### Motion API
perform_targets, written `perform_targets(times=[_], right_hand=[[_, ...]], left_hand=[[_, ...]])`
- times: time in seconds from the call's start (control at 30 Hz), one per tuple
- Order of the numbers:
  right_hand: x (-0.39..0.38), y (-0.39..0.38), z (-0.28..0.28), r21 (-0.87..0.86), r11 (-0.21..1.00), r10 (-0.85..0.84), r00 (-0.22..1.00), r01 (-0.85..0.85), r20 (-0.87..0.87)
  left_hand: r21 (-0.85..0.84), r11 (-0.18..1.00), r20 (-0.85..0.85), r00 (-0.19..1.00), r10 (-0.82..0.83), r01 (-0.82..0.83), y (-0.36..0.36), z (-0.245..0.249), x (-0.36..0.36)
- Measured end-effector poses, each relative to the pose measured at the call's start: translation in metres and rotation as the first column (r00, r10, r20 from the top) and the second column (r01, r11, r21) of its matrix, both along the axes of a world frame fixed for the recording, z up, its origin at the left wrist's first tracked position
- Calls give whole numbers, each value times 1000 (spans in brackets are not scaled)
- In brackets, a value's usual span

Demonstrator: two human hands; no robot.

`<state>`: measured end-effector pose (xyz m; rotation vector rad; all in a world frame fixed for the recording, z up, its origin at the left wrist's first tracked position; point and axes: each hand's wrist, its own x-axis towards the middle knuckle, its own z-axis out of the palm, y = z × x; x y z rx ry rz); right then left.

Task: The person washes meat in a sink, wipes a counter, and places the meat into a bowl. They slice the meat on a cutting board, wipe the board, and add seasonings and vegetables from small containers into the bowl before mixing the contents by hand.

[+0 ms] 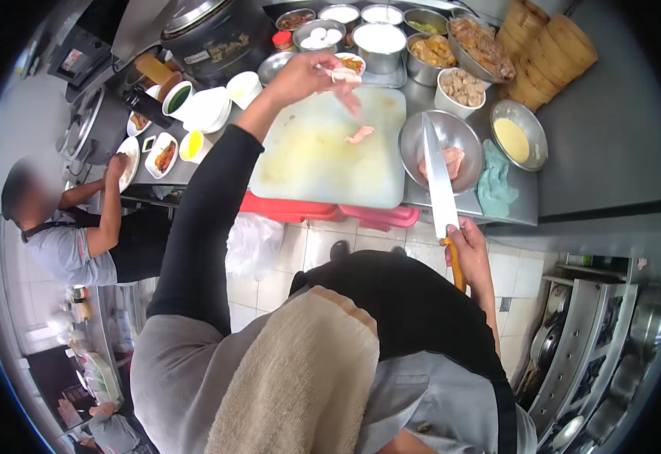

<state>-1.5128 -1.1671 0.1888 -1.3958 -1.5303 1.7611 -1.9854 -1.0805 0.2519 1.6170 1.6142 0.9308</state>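
Note:
My left hand (304, 79) is raised over the far edge of a white cutting board (315, 170). Its fingers pinch a pale pink strip of raw meat (346, 89), whose lower end is blurred. A smaller piece of raw meat (360, 135) lies on the board. At the right, my right hand (468, 246) is closed round the yellow handle of a large knife (438, 178). The blade points away from me and crosses above a steel bowl (412, 155). More raw meat (451, 160) sits in that bowl, partly hidden by the blade.
A green cloth (498, 185) lies beside a bowl of yellow liquid (510, 140). Several filled containers (380, 47) line the back, near stacked bamboo steamers (550, 53). Small dishes (162, 155) stand at the left, where another person (81, 227) works. Red tubs (293, 206) sit below the counter.

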Motion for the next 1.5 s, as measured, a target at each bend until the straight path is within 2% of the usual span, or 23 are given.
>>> perform_targets(times=[0.07,0.1,0.23,0.3,0.33,0.4,0.53,0.6,0.63,0.7,0.77,0.83,0.9,1.03,1.13,1.17,1.27,1.3,1.33,1.37,1.4,1.47,1.5], right_hand=[[-4,9,1,11,1000,27,1000,-26,-11],[-6,13,1,11,999,41,998,-41,-51],[-19,17,1,-15,996,86,990,-88,-109],[-25,16,-4,-15,991,132,990,-133,-43],[-26,15,-7,6,985,171,985,-171,10],[-30,16,-19,-2,975,224,973,-224,62],[-40,10,-35,114,951,264,948,-287,180],[-53,12,-36,192,908,338,923,-372,185],[-59,15,-35,172,897,369,904,-408,217],[-68,17,-40,164,912,329,910,-375,252],[-71,17,-46,168,955,194,941,-246,276],[-68,18,-39,154,963,188,960,-222,205],[-57,13,-39,129,973,175,975,-193,139],[-51,13,-51,83,955,278,955,-286,99],[-54,13,-53,51,961,264,956,-272,127],[-57,13,-51,79,954,278,953,-288,119],[-67,16,-38,127,928,332,931,-351,150],[-71,18,-35,150,923,323,926,-354,197],[-76,21,-34,157,918,334,923,-364,191],[-81,21,-32,264,872,347,901,-412,260],[-85,20,-31,362,814,346,879,-455,328],[-90,16,-31,360,802,348,864,-476,365],[-93,17,-30,445,728,358,842,-522,403]], left_hand=[[446,881,-270,962,-33,155,-11,0,12],[512,845,-348,937,39,155,-25,-3,26],[393,919,-204,971,122,-32,-80,-110,53],[411,911,-464,870,169,42,-111,-187,48],[391,920,-450,876,172,20,-126,-193,53],[519,833,-608,768,202,192,-135,-183,52],[384,923,-488,855,179,26,-150,-160,62],[455,831,-189,877,441,-320,-142,-156,80],[450,832,-183,878,441,-324,-139,-159,85],[323,920,-315,892,325,-221,-131,-161,88],[389,909,-331,899,286,-146,-117,-152,87],[447,892,-343,908,243,-70,-102,-147,78],[194,955,-385,913,-136,224,-90,-149,61],[16,972,-383,899,-211,235,-98,-141,53],[276,949,-493,870,1,155,-119,-146,76],[174,975,-522,853,-27,138,-120,-147,77],[170,973,-568,822,-31,154,-124,-148,64],[203,964,-446,893,-65,172,-129,-145,57],[206,965,-454,889,-51,161,-134,-145,56],[330,940,-257,950,177,-86,-143,-150,58],[396,855,-31,925,378,-336,-147,-154,58],[353,862,-31,916,399,-364,-146,-164,60],[331,861,-28,908,418,-386,-141,-167,62]])
